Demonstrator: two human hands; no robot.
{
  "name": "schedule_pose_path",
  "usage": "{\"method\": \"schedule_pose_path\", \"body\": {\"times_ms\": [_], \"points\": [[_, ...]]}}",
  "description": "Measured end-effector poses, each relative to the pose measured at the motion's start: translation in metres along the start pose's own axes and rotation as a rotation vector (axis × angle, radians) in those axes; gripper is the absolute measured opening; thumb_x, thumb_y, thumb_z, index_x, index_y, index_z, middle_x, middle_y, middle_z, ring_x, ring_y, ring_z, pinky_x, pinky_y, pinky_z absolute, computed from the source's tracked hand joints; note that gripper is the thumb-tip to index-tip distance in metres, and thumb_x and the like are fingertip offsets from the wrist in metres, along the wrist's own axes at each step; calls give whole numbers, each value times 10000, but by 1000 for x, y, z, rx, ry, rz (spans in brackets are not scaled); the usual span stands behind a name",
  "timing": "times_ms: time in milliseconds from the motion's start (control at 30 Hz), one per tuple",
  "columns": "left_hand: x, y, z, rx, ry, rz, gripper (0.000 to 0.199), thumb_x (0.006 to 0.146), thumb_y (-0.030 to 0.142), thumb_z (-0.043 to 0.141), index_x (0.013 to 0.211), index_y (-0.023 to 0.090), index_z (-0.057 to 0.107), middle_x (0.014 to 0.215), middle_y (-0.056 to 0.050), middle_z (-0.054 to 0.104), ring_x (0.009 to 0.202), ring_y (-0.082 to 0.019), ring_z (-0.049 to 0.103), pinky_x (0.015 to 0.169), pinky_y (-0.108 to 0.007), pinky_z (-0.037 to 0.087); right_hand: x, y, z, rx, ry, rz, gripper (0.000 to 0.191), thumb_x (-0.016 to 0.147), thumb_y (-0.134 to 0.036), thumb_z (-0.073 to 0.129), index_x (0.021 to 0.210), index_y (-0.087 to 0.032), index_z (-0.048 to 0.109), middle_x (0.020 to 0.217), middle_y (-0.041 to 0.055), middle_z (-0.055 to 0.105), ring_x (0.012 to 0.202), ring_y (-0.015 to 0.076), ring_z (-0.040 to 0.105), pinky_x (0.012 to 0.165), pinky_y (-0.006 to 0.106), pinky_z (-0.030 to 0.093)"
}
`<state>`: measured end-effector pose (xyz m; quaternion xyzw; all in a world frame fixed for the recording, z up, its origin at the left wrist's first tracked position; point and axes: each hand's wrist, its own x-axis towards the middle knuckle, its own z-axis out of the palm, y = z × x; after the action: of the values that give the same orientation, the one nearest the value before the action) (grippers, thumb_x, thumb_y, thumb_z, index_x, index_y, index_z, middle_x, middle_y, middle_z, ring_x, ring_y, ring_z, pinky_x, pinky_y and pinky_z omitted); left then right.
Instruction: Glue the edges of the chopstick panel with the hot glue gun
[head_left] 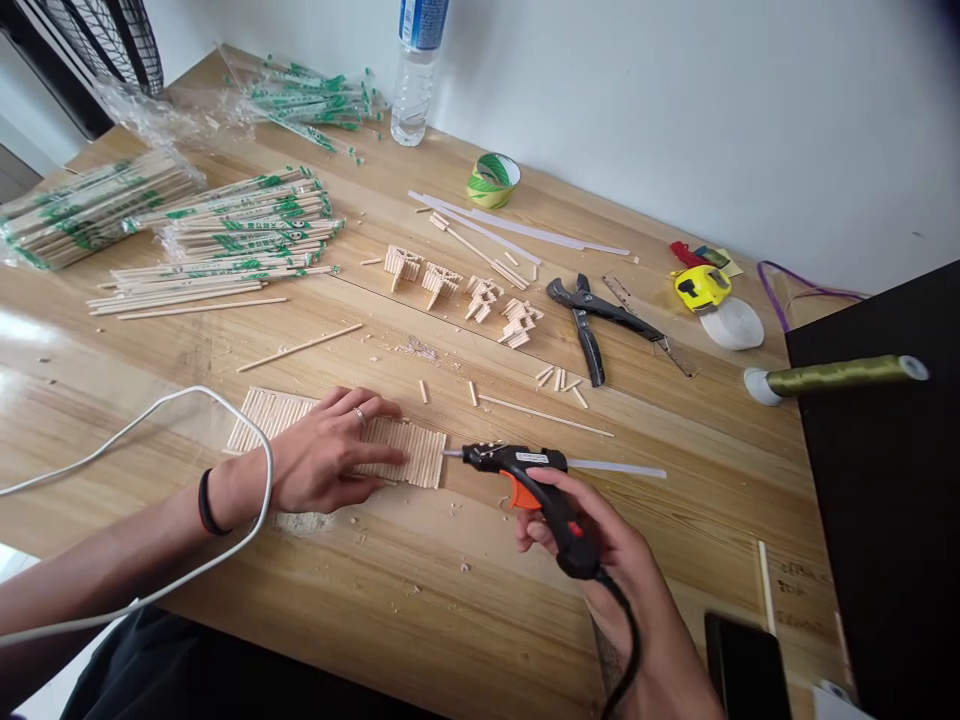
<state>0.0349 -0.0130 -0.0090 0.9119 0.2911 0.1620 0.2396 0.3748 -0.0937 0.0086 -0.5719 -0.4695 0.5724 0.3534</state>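
Note:
A flat panel of short wooden sticks laid side by side (424, 455) lies on the wooden table. My left hand (330, 450) rests on this panel with its fingers spread, pressing from above. In my right hand (592, 530) is a black hot glue gun (525, 462) with an orange trigger. Its nozzle points left and sits at the panel's right end; whether it touches cannot be made out. A clear glue stick (622, 468) juts from the gun's back. A white cable (266, 480) passes over my left wrist.
Several small stick assemblies (442, 280) stand behind the panel, with a black cutter (592, 320) to their right. Bundles of wrapped chopsticks (247, 225) fill the back left. A water bottle (415, 90), tape roll (493, 180), yellow tape measure (701, 288) and phone (746, 665) lie around.

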Motion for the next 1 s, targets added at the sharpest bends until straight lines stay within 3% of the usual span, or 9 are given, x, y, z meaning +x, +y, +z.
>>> {"method": "schedule_pose_path", "body": {"times_ms": [200,400,533,633,767,1000], "points": [[-2,-4,4,-40,50,6,278,948,288,708,1223,276,744,1398,-138,606,1232,-349,573,1031,-532,470,3,-23,8,-378,9,-63,373,992,-547,635,1206,-261,743,714,2,694,523,167,624,521,290,550],[-3,-6,8,-64,82,23,261,955,293,697,1213,262,727,1392,-136,618,1209,-334,573,1019,-515,463,11,-27,8,-700,123,-351,227,984,-487,680,1074,-306,782,977,46,720,854,212,722,727,295,588],[-2,-5,5,-154,71,-22,255,955,342,707,1179,223,673,1381,-149,614,1202,-329,567,1023,-520,453,21,-23,8,-739,86,-430,247,1004,-505,644,1038,-280,741,1071,66,703,981,234,730,890,340,596],[1,-5,-2,-352,166,-125,160,970,317,671,971,186,579,1238,-139,651,1124,-271,592,981,-443,489,26,-20,8,-721,10,-435,232,1053,-471,565,1091,-269,671,1103,77,731,1043,239,736,942,358,594],[4,-5,-12,-456,239,-214,224,953,141,552,765,210,452,934,-55,645,887,-184,597,819,-334,498,27,-20,9,-736,-10,-407,181,1060,-434,558,1130,-273,604,1111,81,750,1045,246,749,934,375,604],[0,-6,-6,-450,305,-320,159,943,154,583,807,199,514,773,10,551,687,-121,496,632,-248,428,24,-25,13,-750,-31,-402,168,1013,-350,650,1159,-299,582,1086,57,741,988,234,752,847,341,609]]}}
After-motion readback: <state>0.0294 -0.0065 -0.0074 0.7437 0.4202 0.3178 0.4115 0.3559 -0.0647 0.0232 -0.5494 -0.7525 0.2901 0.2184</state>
